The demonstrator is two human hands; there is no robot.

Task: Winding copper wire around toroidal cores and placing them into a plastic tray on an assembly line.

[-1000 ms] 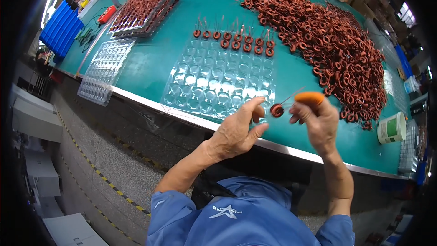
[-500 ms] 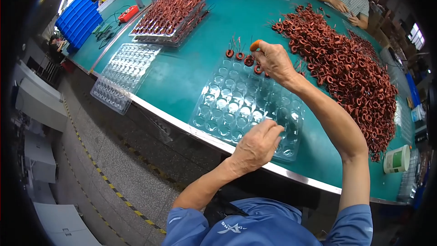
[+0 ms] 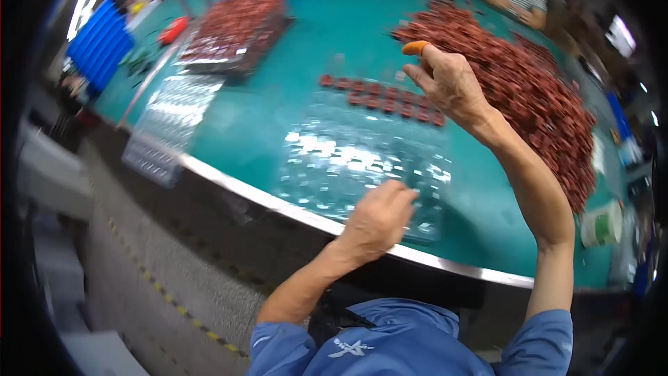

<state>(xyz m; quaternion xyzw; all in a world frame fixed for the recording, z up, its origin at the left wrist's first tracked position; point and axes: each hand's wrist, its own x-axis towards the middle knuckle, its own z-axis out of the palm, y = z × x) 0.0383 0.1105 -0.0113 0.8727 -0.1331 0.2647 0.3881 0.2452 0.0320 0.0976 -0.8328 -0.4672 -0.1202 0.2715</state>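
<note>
Coil pile [image 3: 518, 94] sits just right of the nearer right hand [image 3: 452, 87], grip looks apart, can't tell for the left hand [image 3: 379, 221].

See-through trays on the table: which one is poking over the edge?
The leftmost tray: its near end hangs over the table edge. The middle tray by the left hand and the ring-filled stack sit on the tabletop.

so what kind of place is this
Most likely a factory or small-parts assembly workshop: a large heap of reddish-brown rings lies on a green table, with a clear pocketed tray nearby and yellow-and-black tape marking the floor.
</note>
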